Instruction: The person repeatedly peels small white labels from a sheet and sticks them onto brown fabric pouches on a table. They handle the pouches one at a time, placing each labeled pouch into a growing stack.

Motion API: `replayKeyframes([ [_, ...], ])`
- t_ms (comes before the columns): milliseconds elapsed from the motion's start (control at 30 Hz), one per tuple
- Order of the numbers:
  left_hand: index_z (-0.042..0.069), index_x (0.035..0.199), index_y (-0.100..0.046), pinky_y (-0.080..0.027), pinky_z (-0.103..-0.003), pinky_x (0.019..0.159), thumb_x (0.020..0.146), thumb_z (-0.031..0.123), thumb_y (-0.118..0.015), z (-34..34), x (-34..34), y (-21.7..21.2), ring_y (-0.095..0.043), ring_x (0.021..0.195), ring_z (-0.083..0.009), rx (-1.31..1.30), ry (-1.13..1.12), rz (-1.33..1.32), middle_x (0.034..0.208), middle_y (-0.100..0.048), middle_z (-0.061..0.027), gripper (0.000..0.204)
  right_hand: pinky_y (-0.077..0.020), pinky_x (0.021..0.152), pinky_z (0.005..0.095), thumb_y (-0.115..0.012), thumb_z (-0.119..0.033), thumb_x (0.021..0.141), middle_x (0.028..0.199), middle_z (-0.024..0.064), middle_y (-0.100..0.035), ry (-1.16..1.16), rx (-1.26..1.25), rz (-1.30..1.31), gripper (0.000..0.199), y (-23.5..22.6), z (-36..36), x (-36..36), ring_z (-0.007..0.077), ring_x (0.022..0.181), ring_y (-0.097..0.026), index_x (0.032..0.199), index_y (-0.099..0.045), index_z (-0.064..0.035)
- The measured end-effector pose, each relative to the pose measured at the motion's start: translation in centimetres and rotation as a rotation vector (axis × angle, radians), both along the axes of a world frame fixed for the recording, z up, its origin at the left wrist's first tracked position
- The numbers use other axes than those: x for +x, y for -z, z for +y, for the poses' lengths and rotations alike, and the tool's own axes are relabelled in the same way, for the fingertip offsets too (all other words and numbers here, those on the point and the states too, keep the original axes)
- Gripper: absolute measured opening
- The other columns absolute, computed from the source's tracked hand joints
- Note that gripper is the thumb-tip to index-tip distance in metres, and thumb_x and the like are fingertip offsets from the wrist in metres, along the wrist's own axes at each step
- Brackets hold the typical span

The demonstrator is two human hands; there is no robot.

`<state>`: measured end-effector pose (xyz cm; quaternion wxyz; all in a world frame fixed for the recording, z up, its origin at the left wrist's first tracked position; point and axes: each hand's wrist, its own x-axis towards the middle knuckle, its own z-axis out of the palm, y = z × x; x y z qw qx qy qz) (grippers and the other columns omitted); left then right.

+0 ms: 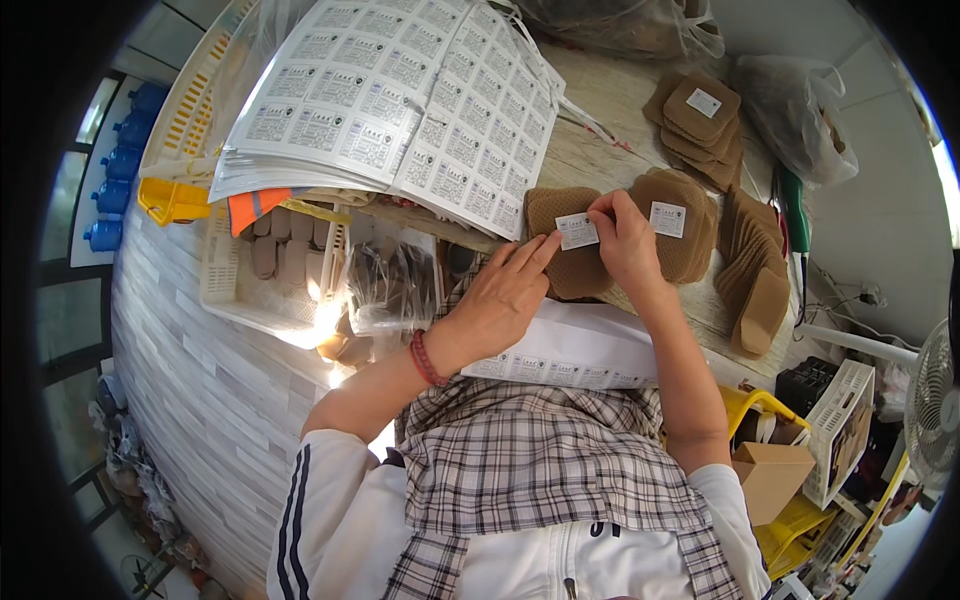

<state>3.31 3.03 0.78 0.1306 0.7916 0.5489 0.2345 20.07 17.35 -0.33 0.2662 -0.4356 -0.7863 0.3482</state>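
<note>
On the table edge lies a brown, mesh-textured rounded pad (560, 203), with a small white printed label (577, 233) on it. My right hand (630, 245) pinches the label's right side between thumb and finger. From the left, my left hand (500, 298) reaches in with fingers stretched out, the index fingertip touching the label's left edge. Just right of this pad is a pile of similar pads (690, 255), its top one bearing a label (668, 219); my right hand partly covers it. A sheet of labels (585, 345) lies across my lap, over a plaid apron (540, 470).
A thick stack of label sheets (400, 110) overhangs the table at left. More brown pads stand in a fanned row (755, 270) and a far-right pile (705, 125). A green-handled tool (793, 205), plastic bag (800, 110), white basket (222, 265) and fan (935, 400) surround the workplace.
</note>
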Motion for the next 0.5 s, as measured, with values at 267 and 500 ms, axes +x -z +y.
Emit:
replayKeyframes([
  [267,-0.006,0.085,-0.058,-0.036,-0.049,0.112,0.085,0.0,-0.052,-0.1,-0.1,0.3,-0.045,0.136,-0.0371,0.036,-0.016,-0.019,0.142,-0.047,-0.0266,0.008,-0.0513,0.075,0.0391,-0.06,-0.005,0.096,0.087,0.0166,-0.066,0.046,-0.164,0.102,0.007,0.3,-0.2,0.4,0.0316,0.08,-0.065,0.096,-0.055,-0.0003],
  [500,-0.006,0.086,-0.058,-0.034,-0.048,0.113,0.086,0.001,-0.052,0.1,-0.2,0.2,-0.045,0.136,-0.0364,0.027,0.001,-0.003,0.142,-0.048,-0.0262,0.009,-0.0486,0.069,0.0332,-0.06,-0.004,0.096,0.079,0.0097,-0.061,0.097,-0.215,0.173,0.006,1.1,-0.6,1.0,0.0193,0.072,-0.056,0.096,-0.055,0.0],
])
